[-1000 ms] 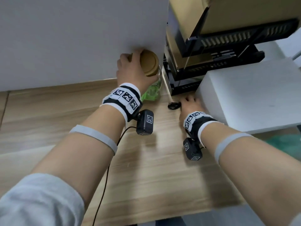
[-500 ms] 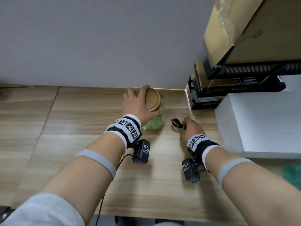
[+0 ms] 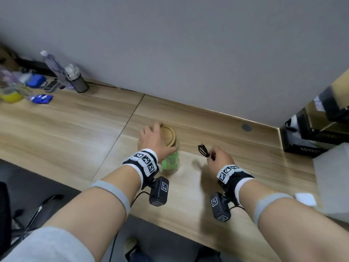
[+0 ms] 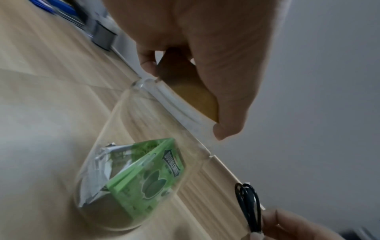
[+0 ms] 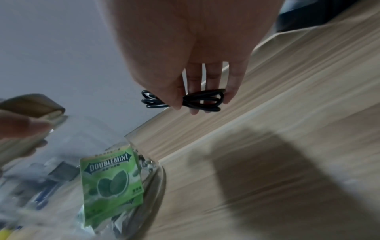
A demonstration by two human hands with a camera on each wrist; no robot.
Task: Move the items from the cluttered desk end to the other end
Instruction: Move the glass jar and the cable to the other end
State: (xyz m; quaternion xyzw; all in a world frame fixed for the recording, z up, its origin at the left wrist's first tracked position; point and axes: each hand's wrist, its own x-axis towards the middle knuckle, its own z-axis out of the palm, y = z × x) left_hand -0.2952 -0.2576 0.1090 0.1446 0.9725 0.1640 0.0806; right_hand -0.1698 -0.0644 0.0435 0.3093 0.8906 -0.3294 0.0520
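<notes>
A clear glass jar (image 3: 171, 163) with a round wooden lid (image 3: 169, 136) is over the middle of the wooden desk (image 3: 66, 125). A green gum pack (image 4: 148, 177) and some foil lie inside it. My left hand (image 3: 156, 140) grips the lid from above, thumb and fingers curled round its rim (image 4: 193, 97). Whether the jar's base touches the desk, I cannot tell. To its right, my right hand (image 3: 217, 157) pinches a small coiled black cable (image 3: 203, 150) between thumb and fingers (image 5: 197, 99), held above the desk.
The far left end holds a water bottle (image 3: 52, 63), a dark pen cup (image 3: 78, 83), blue packets (image 3: 40, 98) and a yellow-filled jar (image 3: 11, 95). At the right stand black racks with cardboard boxes (image 3: 311, 133) and a white box (image 3: 332, 176). A grey wall runs along the back.
My right hand has picked the cable up off the desk. Both hands, with jar and cable, have moved left, away from the black racks. The view has swung left too.
</notes>
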